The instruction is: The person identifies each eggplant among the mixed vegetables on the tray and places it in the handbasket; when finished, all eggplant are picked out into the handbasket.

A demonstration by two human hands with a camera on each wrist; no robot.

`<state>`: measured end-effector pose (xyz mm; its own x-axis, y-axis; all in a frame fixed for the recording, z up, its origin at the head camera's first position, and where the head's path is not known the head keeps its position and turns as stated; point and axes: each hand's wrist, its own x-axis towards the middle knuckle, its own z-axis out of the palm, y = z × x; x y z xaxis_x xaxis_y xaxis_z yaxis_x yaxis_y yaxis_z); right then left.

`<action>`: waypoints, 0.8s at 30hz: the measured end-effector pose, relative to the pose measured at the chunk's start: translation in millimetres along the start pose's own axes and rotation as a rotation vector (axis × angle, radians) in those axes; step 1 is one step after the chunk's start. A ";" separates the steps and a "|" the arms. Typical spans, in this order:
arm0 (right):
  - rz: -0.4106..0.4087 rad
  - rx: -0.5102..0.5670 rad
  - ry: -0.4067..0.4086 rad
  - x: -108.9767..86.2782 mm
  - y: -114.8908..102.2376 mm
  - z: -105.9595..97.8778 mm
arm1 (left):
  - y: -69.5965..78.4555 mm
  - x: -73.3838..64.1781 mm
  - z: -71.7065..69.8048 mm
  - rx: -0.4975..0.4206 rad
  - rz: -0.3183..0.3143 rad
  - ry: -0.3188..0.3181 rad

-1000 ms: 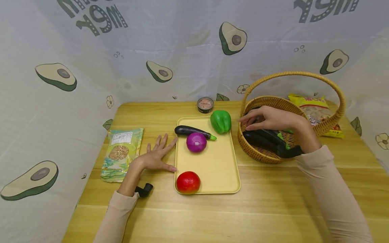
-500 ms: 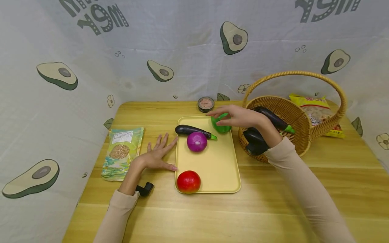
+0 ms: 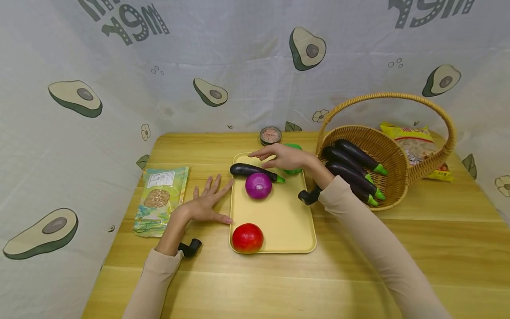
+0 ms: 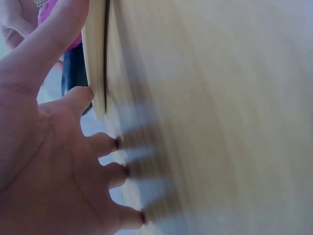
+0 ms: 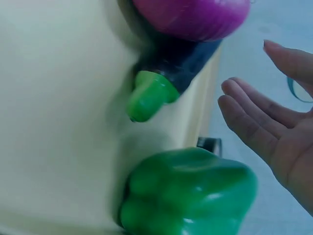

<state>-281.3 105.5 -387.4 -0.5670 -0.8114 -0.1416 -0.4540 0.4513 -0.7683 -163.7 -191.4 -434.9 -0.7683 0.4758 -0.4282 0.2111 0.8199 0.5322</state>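
My left hand (image 3: 200, 208) spreads its fingers beside the yellow tray (image 3: 284, 221), with fingertips on the table and the thumb and index finger at the tray's left rim. Over the back of the tray hovers my right hand (image 3: 284, 157), holding nothing, its fingers loosely extended. Below it an eggplant (image 3: 249, 170) lies partly behind a purple onion (image 3: 258, 186). A green bell pepper (image 5: 188, 188), half hidden by the right hand in the head view, sits at the tray's back right corner. At the front left of the tray rests a round red fruit or vegetable (image 3: 247, 238).
A wicker basket (image 3: 392, 188) with a tall handle stands right of the tray, holding several eggplants (image 3: 354, 175). Behind it lies a yellow food bag (image 3: 416, 144). A small round tin (image 3: 270, 135) is behind the tray; a greenish grain packet (image 3: 161, 199) lies at left.
My right hand has moved left from inside the basket, past the bell pepper, to above the eggplant on the tray. The basket's eggplants have come into full view. My left hand has stayed still.
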 end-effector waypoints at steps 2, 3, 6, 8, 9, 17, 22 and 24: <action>0.013 0.014 -0.012 3.1 1.0 1.7 | 0.3 -0.1 -0.3 0.005 -0.007 -0.004; 0.017 0.023 -0.019 4.8 1.4 2.5 | 0.6 -0.2 -0.3 0.006 -0.007 -0.002; 0.033 0.049 -0.043 9.9 3.3 4.9 | 0.5 -1.0 0.1 0.004 -0.008 0.000; 0.034 0.063 -0.057 13.9 5.1 6.6 | -0.4 -1.0 0.5 0.001 -0.008 0.002; 0.036 0.073 -0.064 15.8 6.2 7.4 | -0.8 -1.0 0.6 -0.001 -0.007 0.005; 0.041 0.093 -0.073 28.2 12.5 13.0 | -0.1 -1.6 -0.5 -0.038 0.022 0.007; 0.042 0.062 -0.080 32.2 15.4 14.8 | 0.1 -2.0 -0.3 -0.047 0.026 0.003; 0.042 0.056 -0.081 33.3 15.6 15.0 | -1.1 -1.5 0.2 -0.038 0.019 0.002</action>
<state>-296.9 80.0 -413.5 -0.5264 -0.8206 -0.2227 -0.3907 0.4660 -0.7938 -162.7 -192.9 -435.0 -0.7657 0.4905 -0.4160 0.2024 0.7977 0.5680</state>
